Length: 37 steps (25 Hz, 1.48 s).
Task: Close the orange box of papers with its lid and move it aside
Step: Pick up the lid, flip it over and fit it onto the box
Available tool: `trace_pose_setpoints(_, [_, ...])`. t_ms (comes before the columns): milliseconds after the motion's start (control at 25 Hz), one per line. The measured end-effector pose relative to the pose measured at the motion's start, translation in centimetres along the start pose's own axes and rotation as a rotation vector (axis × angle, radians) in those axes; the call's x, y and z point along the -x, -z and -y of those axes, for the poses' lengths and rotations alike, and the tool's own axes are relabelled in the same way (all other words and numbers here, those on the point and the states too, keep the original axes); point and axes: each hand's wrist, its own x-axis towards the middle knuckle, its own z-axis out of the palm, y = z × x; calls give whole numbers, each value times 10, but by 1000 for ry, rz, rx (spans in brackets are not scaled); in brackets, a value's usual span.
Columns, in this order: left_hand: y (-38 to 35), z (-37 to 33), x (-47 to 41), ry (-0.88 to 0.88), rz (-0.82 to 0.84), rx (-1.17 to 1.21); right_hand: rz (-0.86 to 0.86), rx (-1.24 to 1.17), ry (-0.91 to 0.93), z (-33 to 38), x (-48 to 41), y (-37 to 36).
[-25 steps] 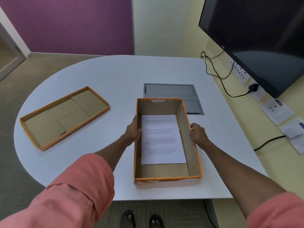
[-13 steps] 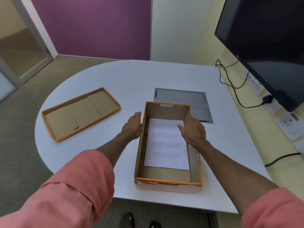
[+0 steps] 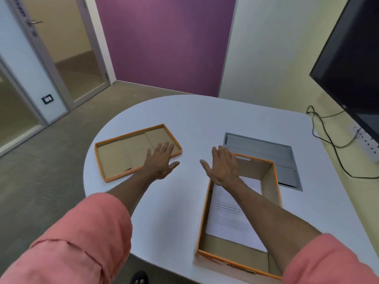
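The orange box (image 3: 274, 181) stands open at the table's near right, with white printed papers (image 3: 231, 218) lying flat inside. Its lid (image 3: 114, 158), orange-rimmed with a brown cardboard inside, lies upside down on the left of the table. My left hand (image 3: 161, 160) hovers open over the lid's near right corner, fingers spread. My right hand (image 3: 222, 166) is open, palm down, above the box's far left corner, and its forearm crosses over the papers. Neither hand holds anything.
A grey metal cable hatch (image 3: 264, 152) is set into the white table (image 3: 205, 124) just behind the box. A black cable (image 3: 328, 140) runs to a power strip (image 3: 367, 143) on the right wall under a dark screen (image 3: 352, 64). A glass door stands at far left.
Both hands have left the box's sides and moved left and away from me, toward the lid. The left hand now reaches over the lid's corner. The camera has turned left.
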Motion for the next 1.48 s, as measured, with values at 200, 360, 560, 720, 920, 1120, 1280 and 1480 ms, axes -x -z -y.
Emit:
trace_pose_setpoints(200, [18, 80, -23, 34, 19, -40, -6, -46, 27, 71, -50, -16])
trace_pose_setpoints(360, [26, 145, -45, 33, 68, -66, 22, -54, 24, 127, -92, -36])
trace_pose_setpoints(560, [22, 218, -73, 6, 121, -91, 55, -38, 22, 188, -133, -67])
trace_pose_setpoints(720, [7, 267, -94, -18, 127, -92, 71, 8, 6, 225, -154, -102])
trace_pose_setpoints(920, [-30, 311, -113, 3, 232, -74, 203, -17, -28, 259, -169, -154])
trace_pose_setpoints(1120, [-71, 328, -129, 9, 302, -54, 311, -38, -78, 272, -174, -198])
trace_pose_setpoints(1280, [-95, 336, -139, -24, 353, -15, 428, -31, -91, 263, -178, -221])
trace_pose_setpoints(1480, [-121, 314, -132, -56, 393, 7, 531, -10, -47, 241, -178, -237])
